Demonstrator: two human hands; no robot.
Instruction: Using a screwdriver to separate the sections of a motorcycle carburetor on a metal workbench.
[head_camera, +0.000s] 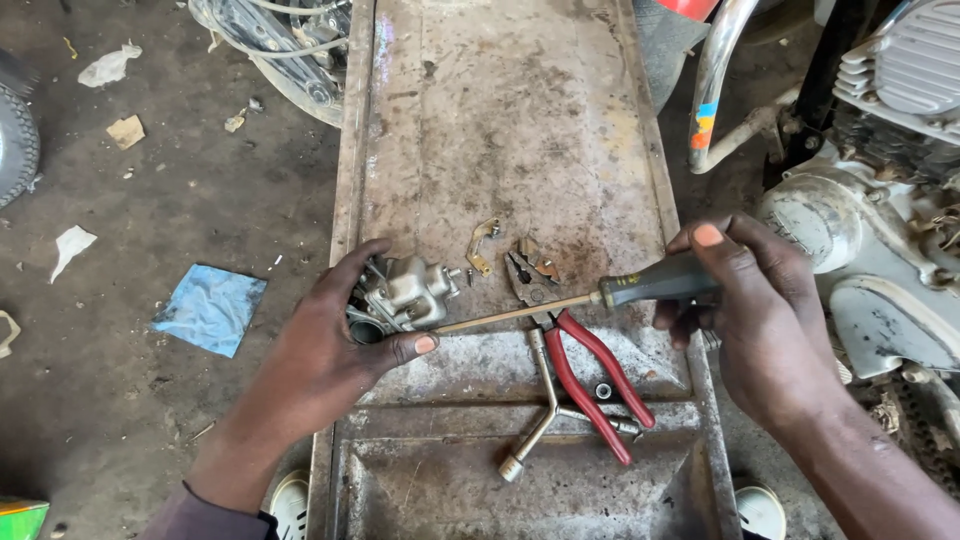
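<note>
Your left hand (335, 345) is clamping the carburetor (405, 293) over the desk (520, 120); your right hand (755, 315) is gripping the screwdriver (600, 297), its shaft lying crosswise, tip pointing left into the carburetor.

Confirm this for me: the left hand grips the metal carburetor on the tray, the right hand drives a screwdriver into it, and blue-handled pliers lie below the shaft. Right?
Not quite. The head view shows the pliers have red handles, not blue. The rest stands: the left hand grips the metal carburetor over the tray, and the right hand holds the screwdriver with its tip at the carburetor.
</note>
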